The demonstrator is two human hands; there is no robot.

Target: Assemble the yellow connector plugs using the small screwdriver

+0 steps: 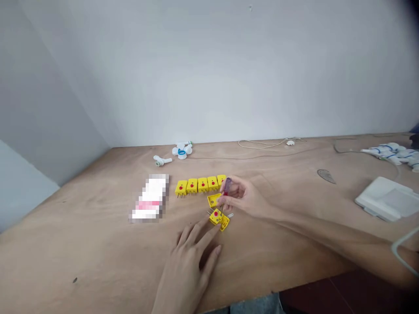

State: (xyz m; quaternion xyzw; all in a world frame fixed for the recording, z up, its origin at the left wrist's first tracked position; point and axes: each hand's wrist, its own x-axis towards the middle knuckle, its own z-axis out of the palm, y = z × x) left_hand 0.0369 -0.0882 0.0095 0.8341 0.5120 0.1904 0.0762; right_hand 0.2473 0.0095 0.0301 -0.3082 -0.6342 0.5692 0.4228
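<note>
My right hand (244, 196) grips a small screwdriver (228, 185) with a see-through purple and red handle. Its shaft points down at an opened yellow plug (215, 216) with a red dot and metal pins. My left hand (191, 250) lies on the table with its fingers spread, the index fingertip touching or very close to the plug's near side. Against the plug rests another yellow piece (224, 223) with hollows in it. A yellow cover (214, 200) lies just beyond, partly behind my right fingers. Several closed yellow plugs (203, 185) stand in a row behind; my right hand partly hides the last.
On the wooden table (114, 257), a blurred-out phone-like object (150, 198) lies to the left. White fittings (182, 151) and a thin cord (262, 145) lie near the wall. At the right are a white case (389, 198) and more white pieces (393, 152).
</note>
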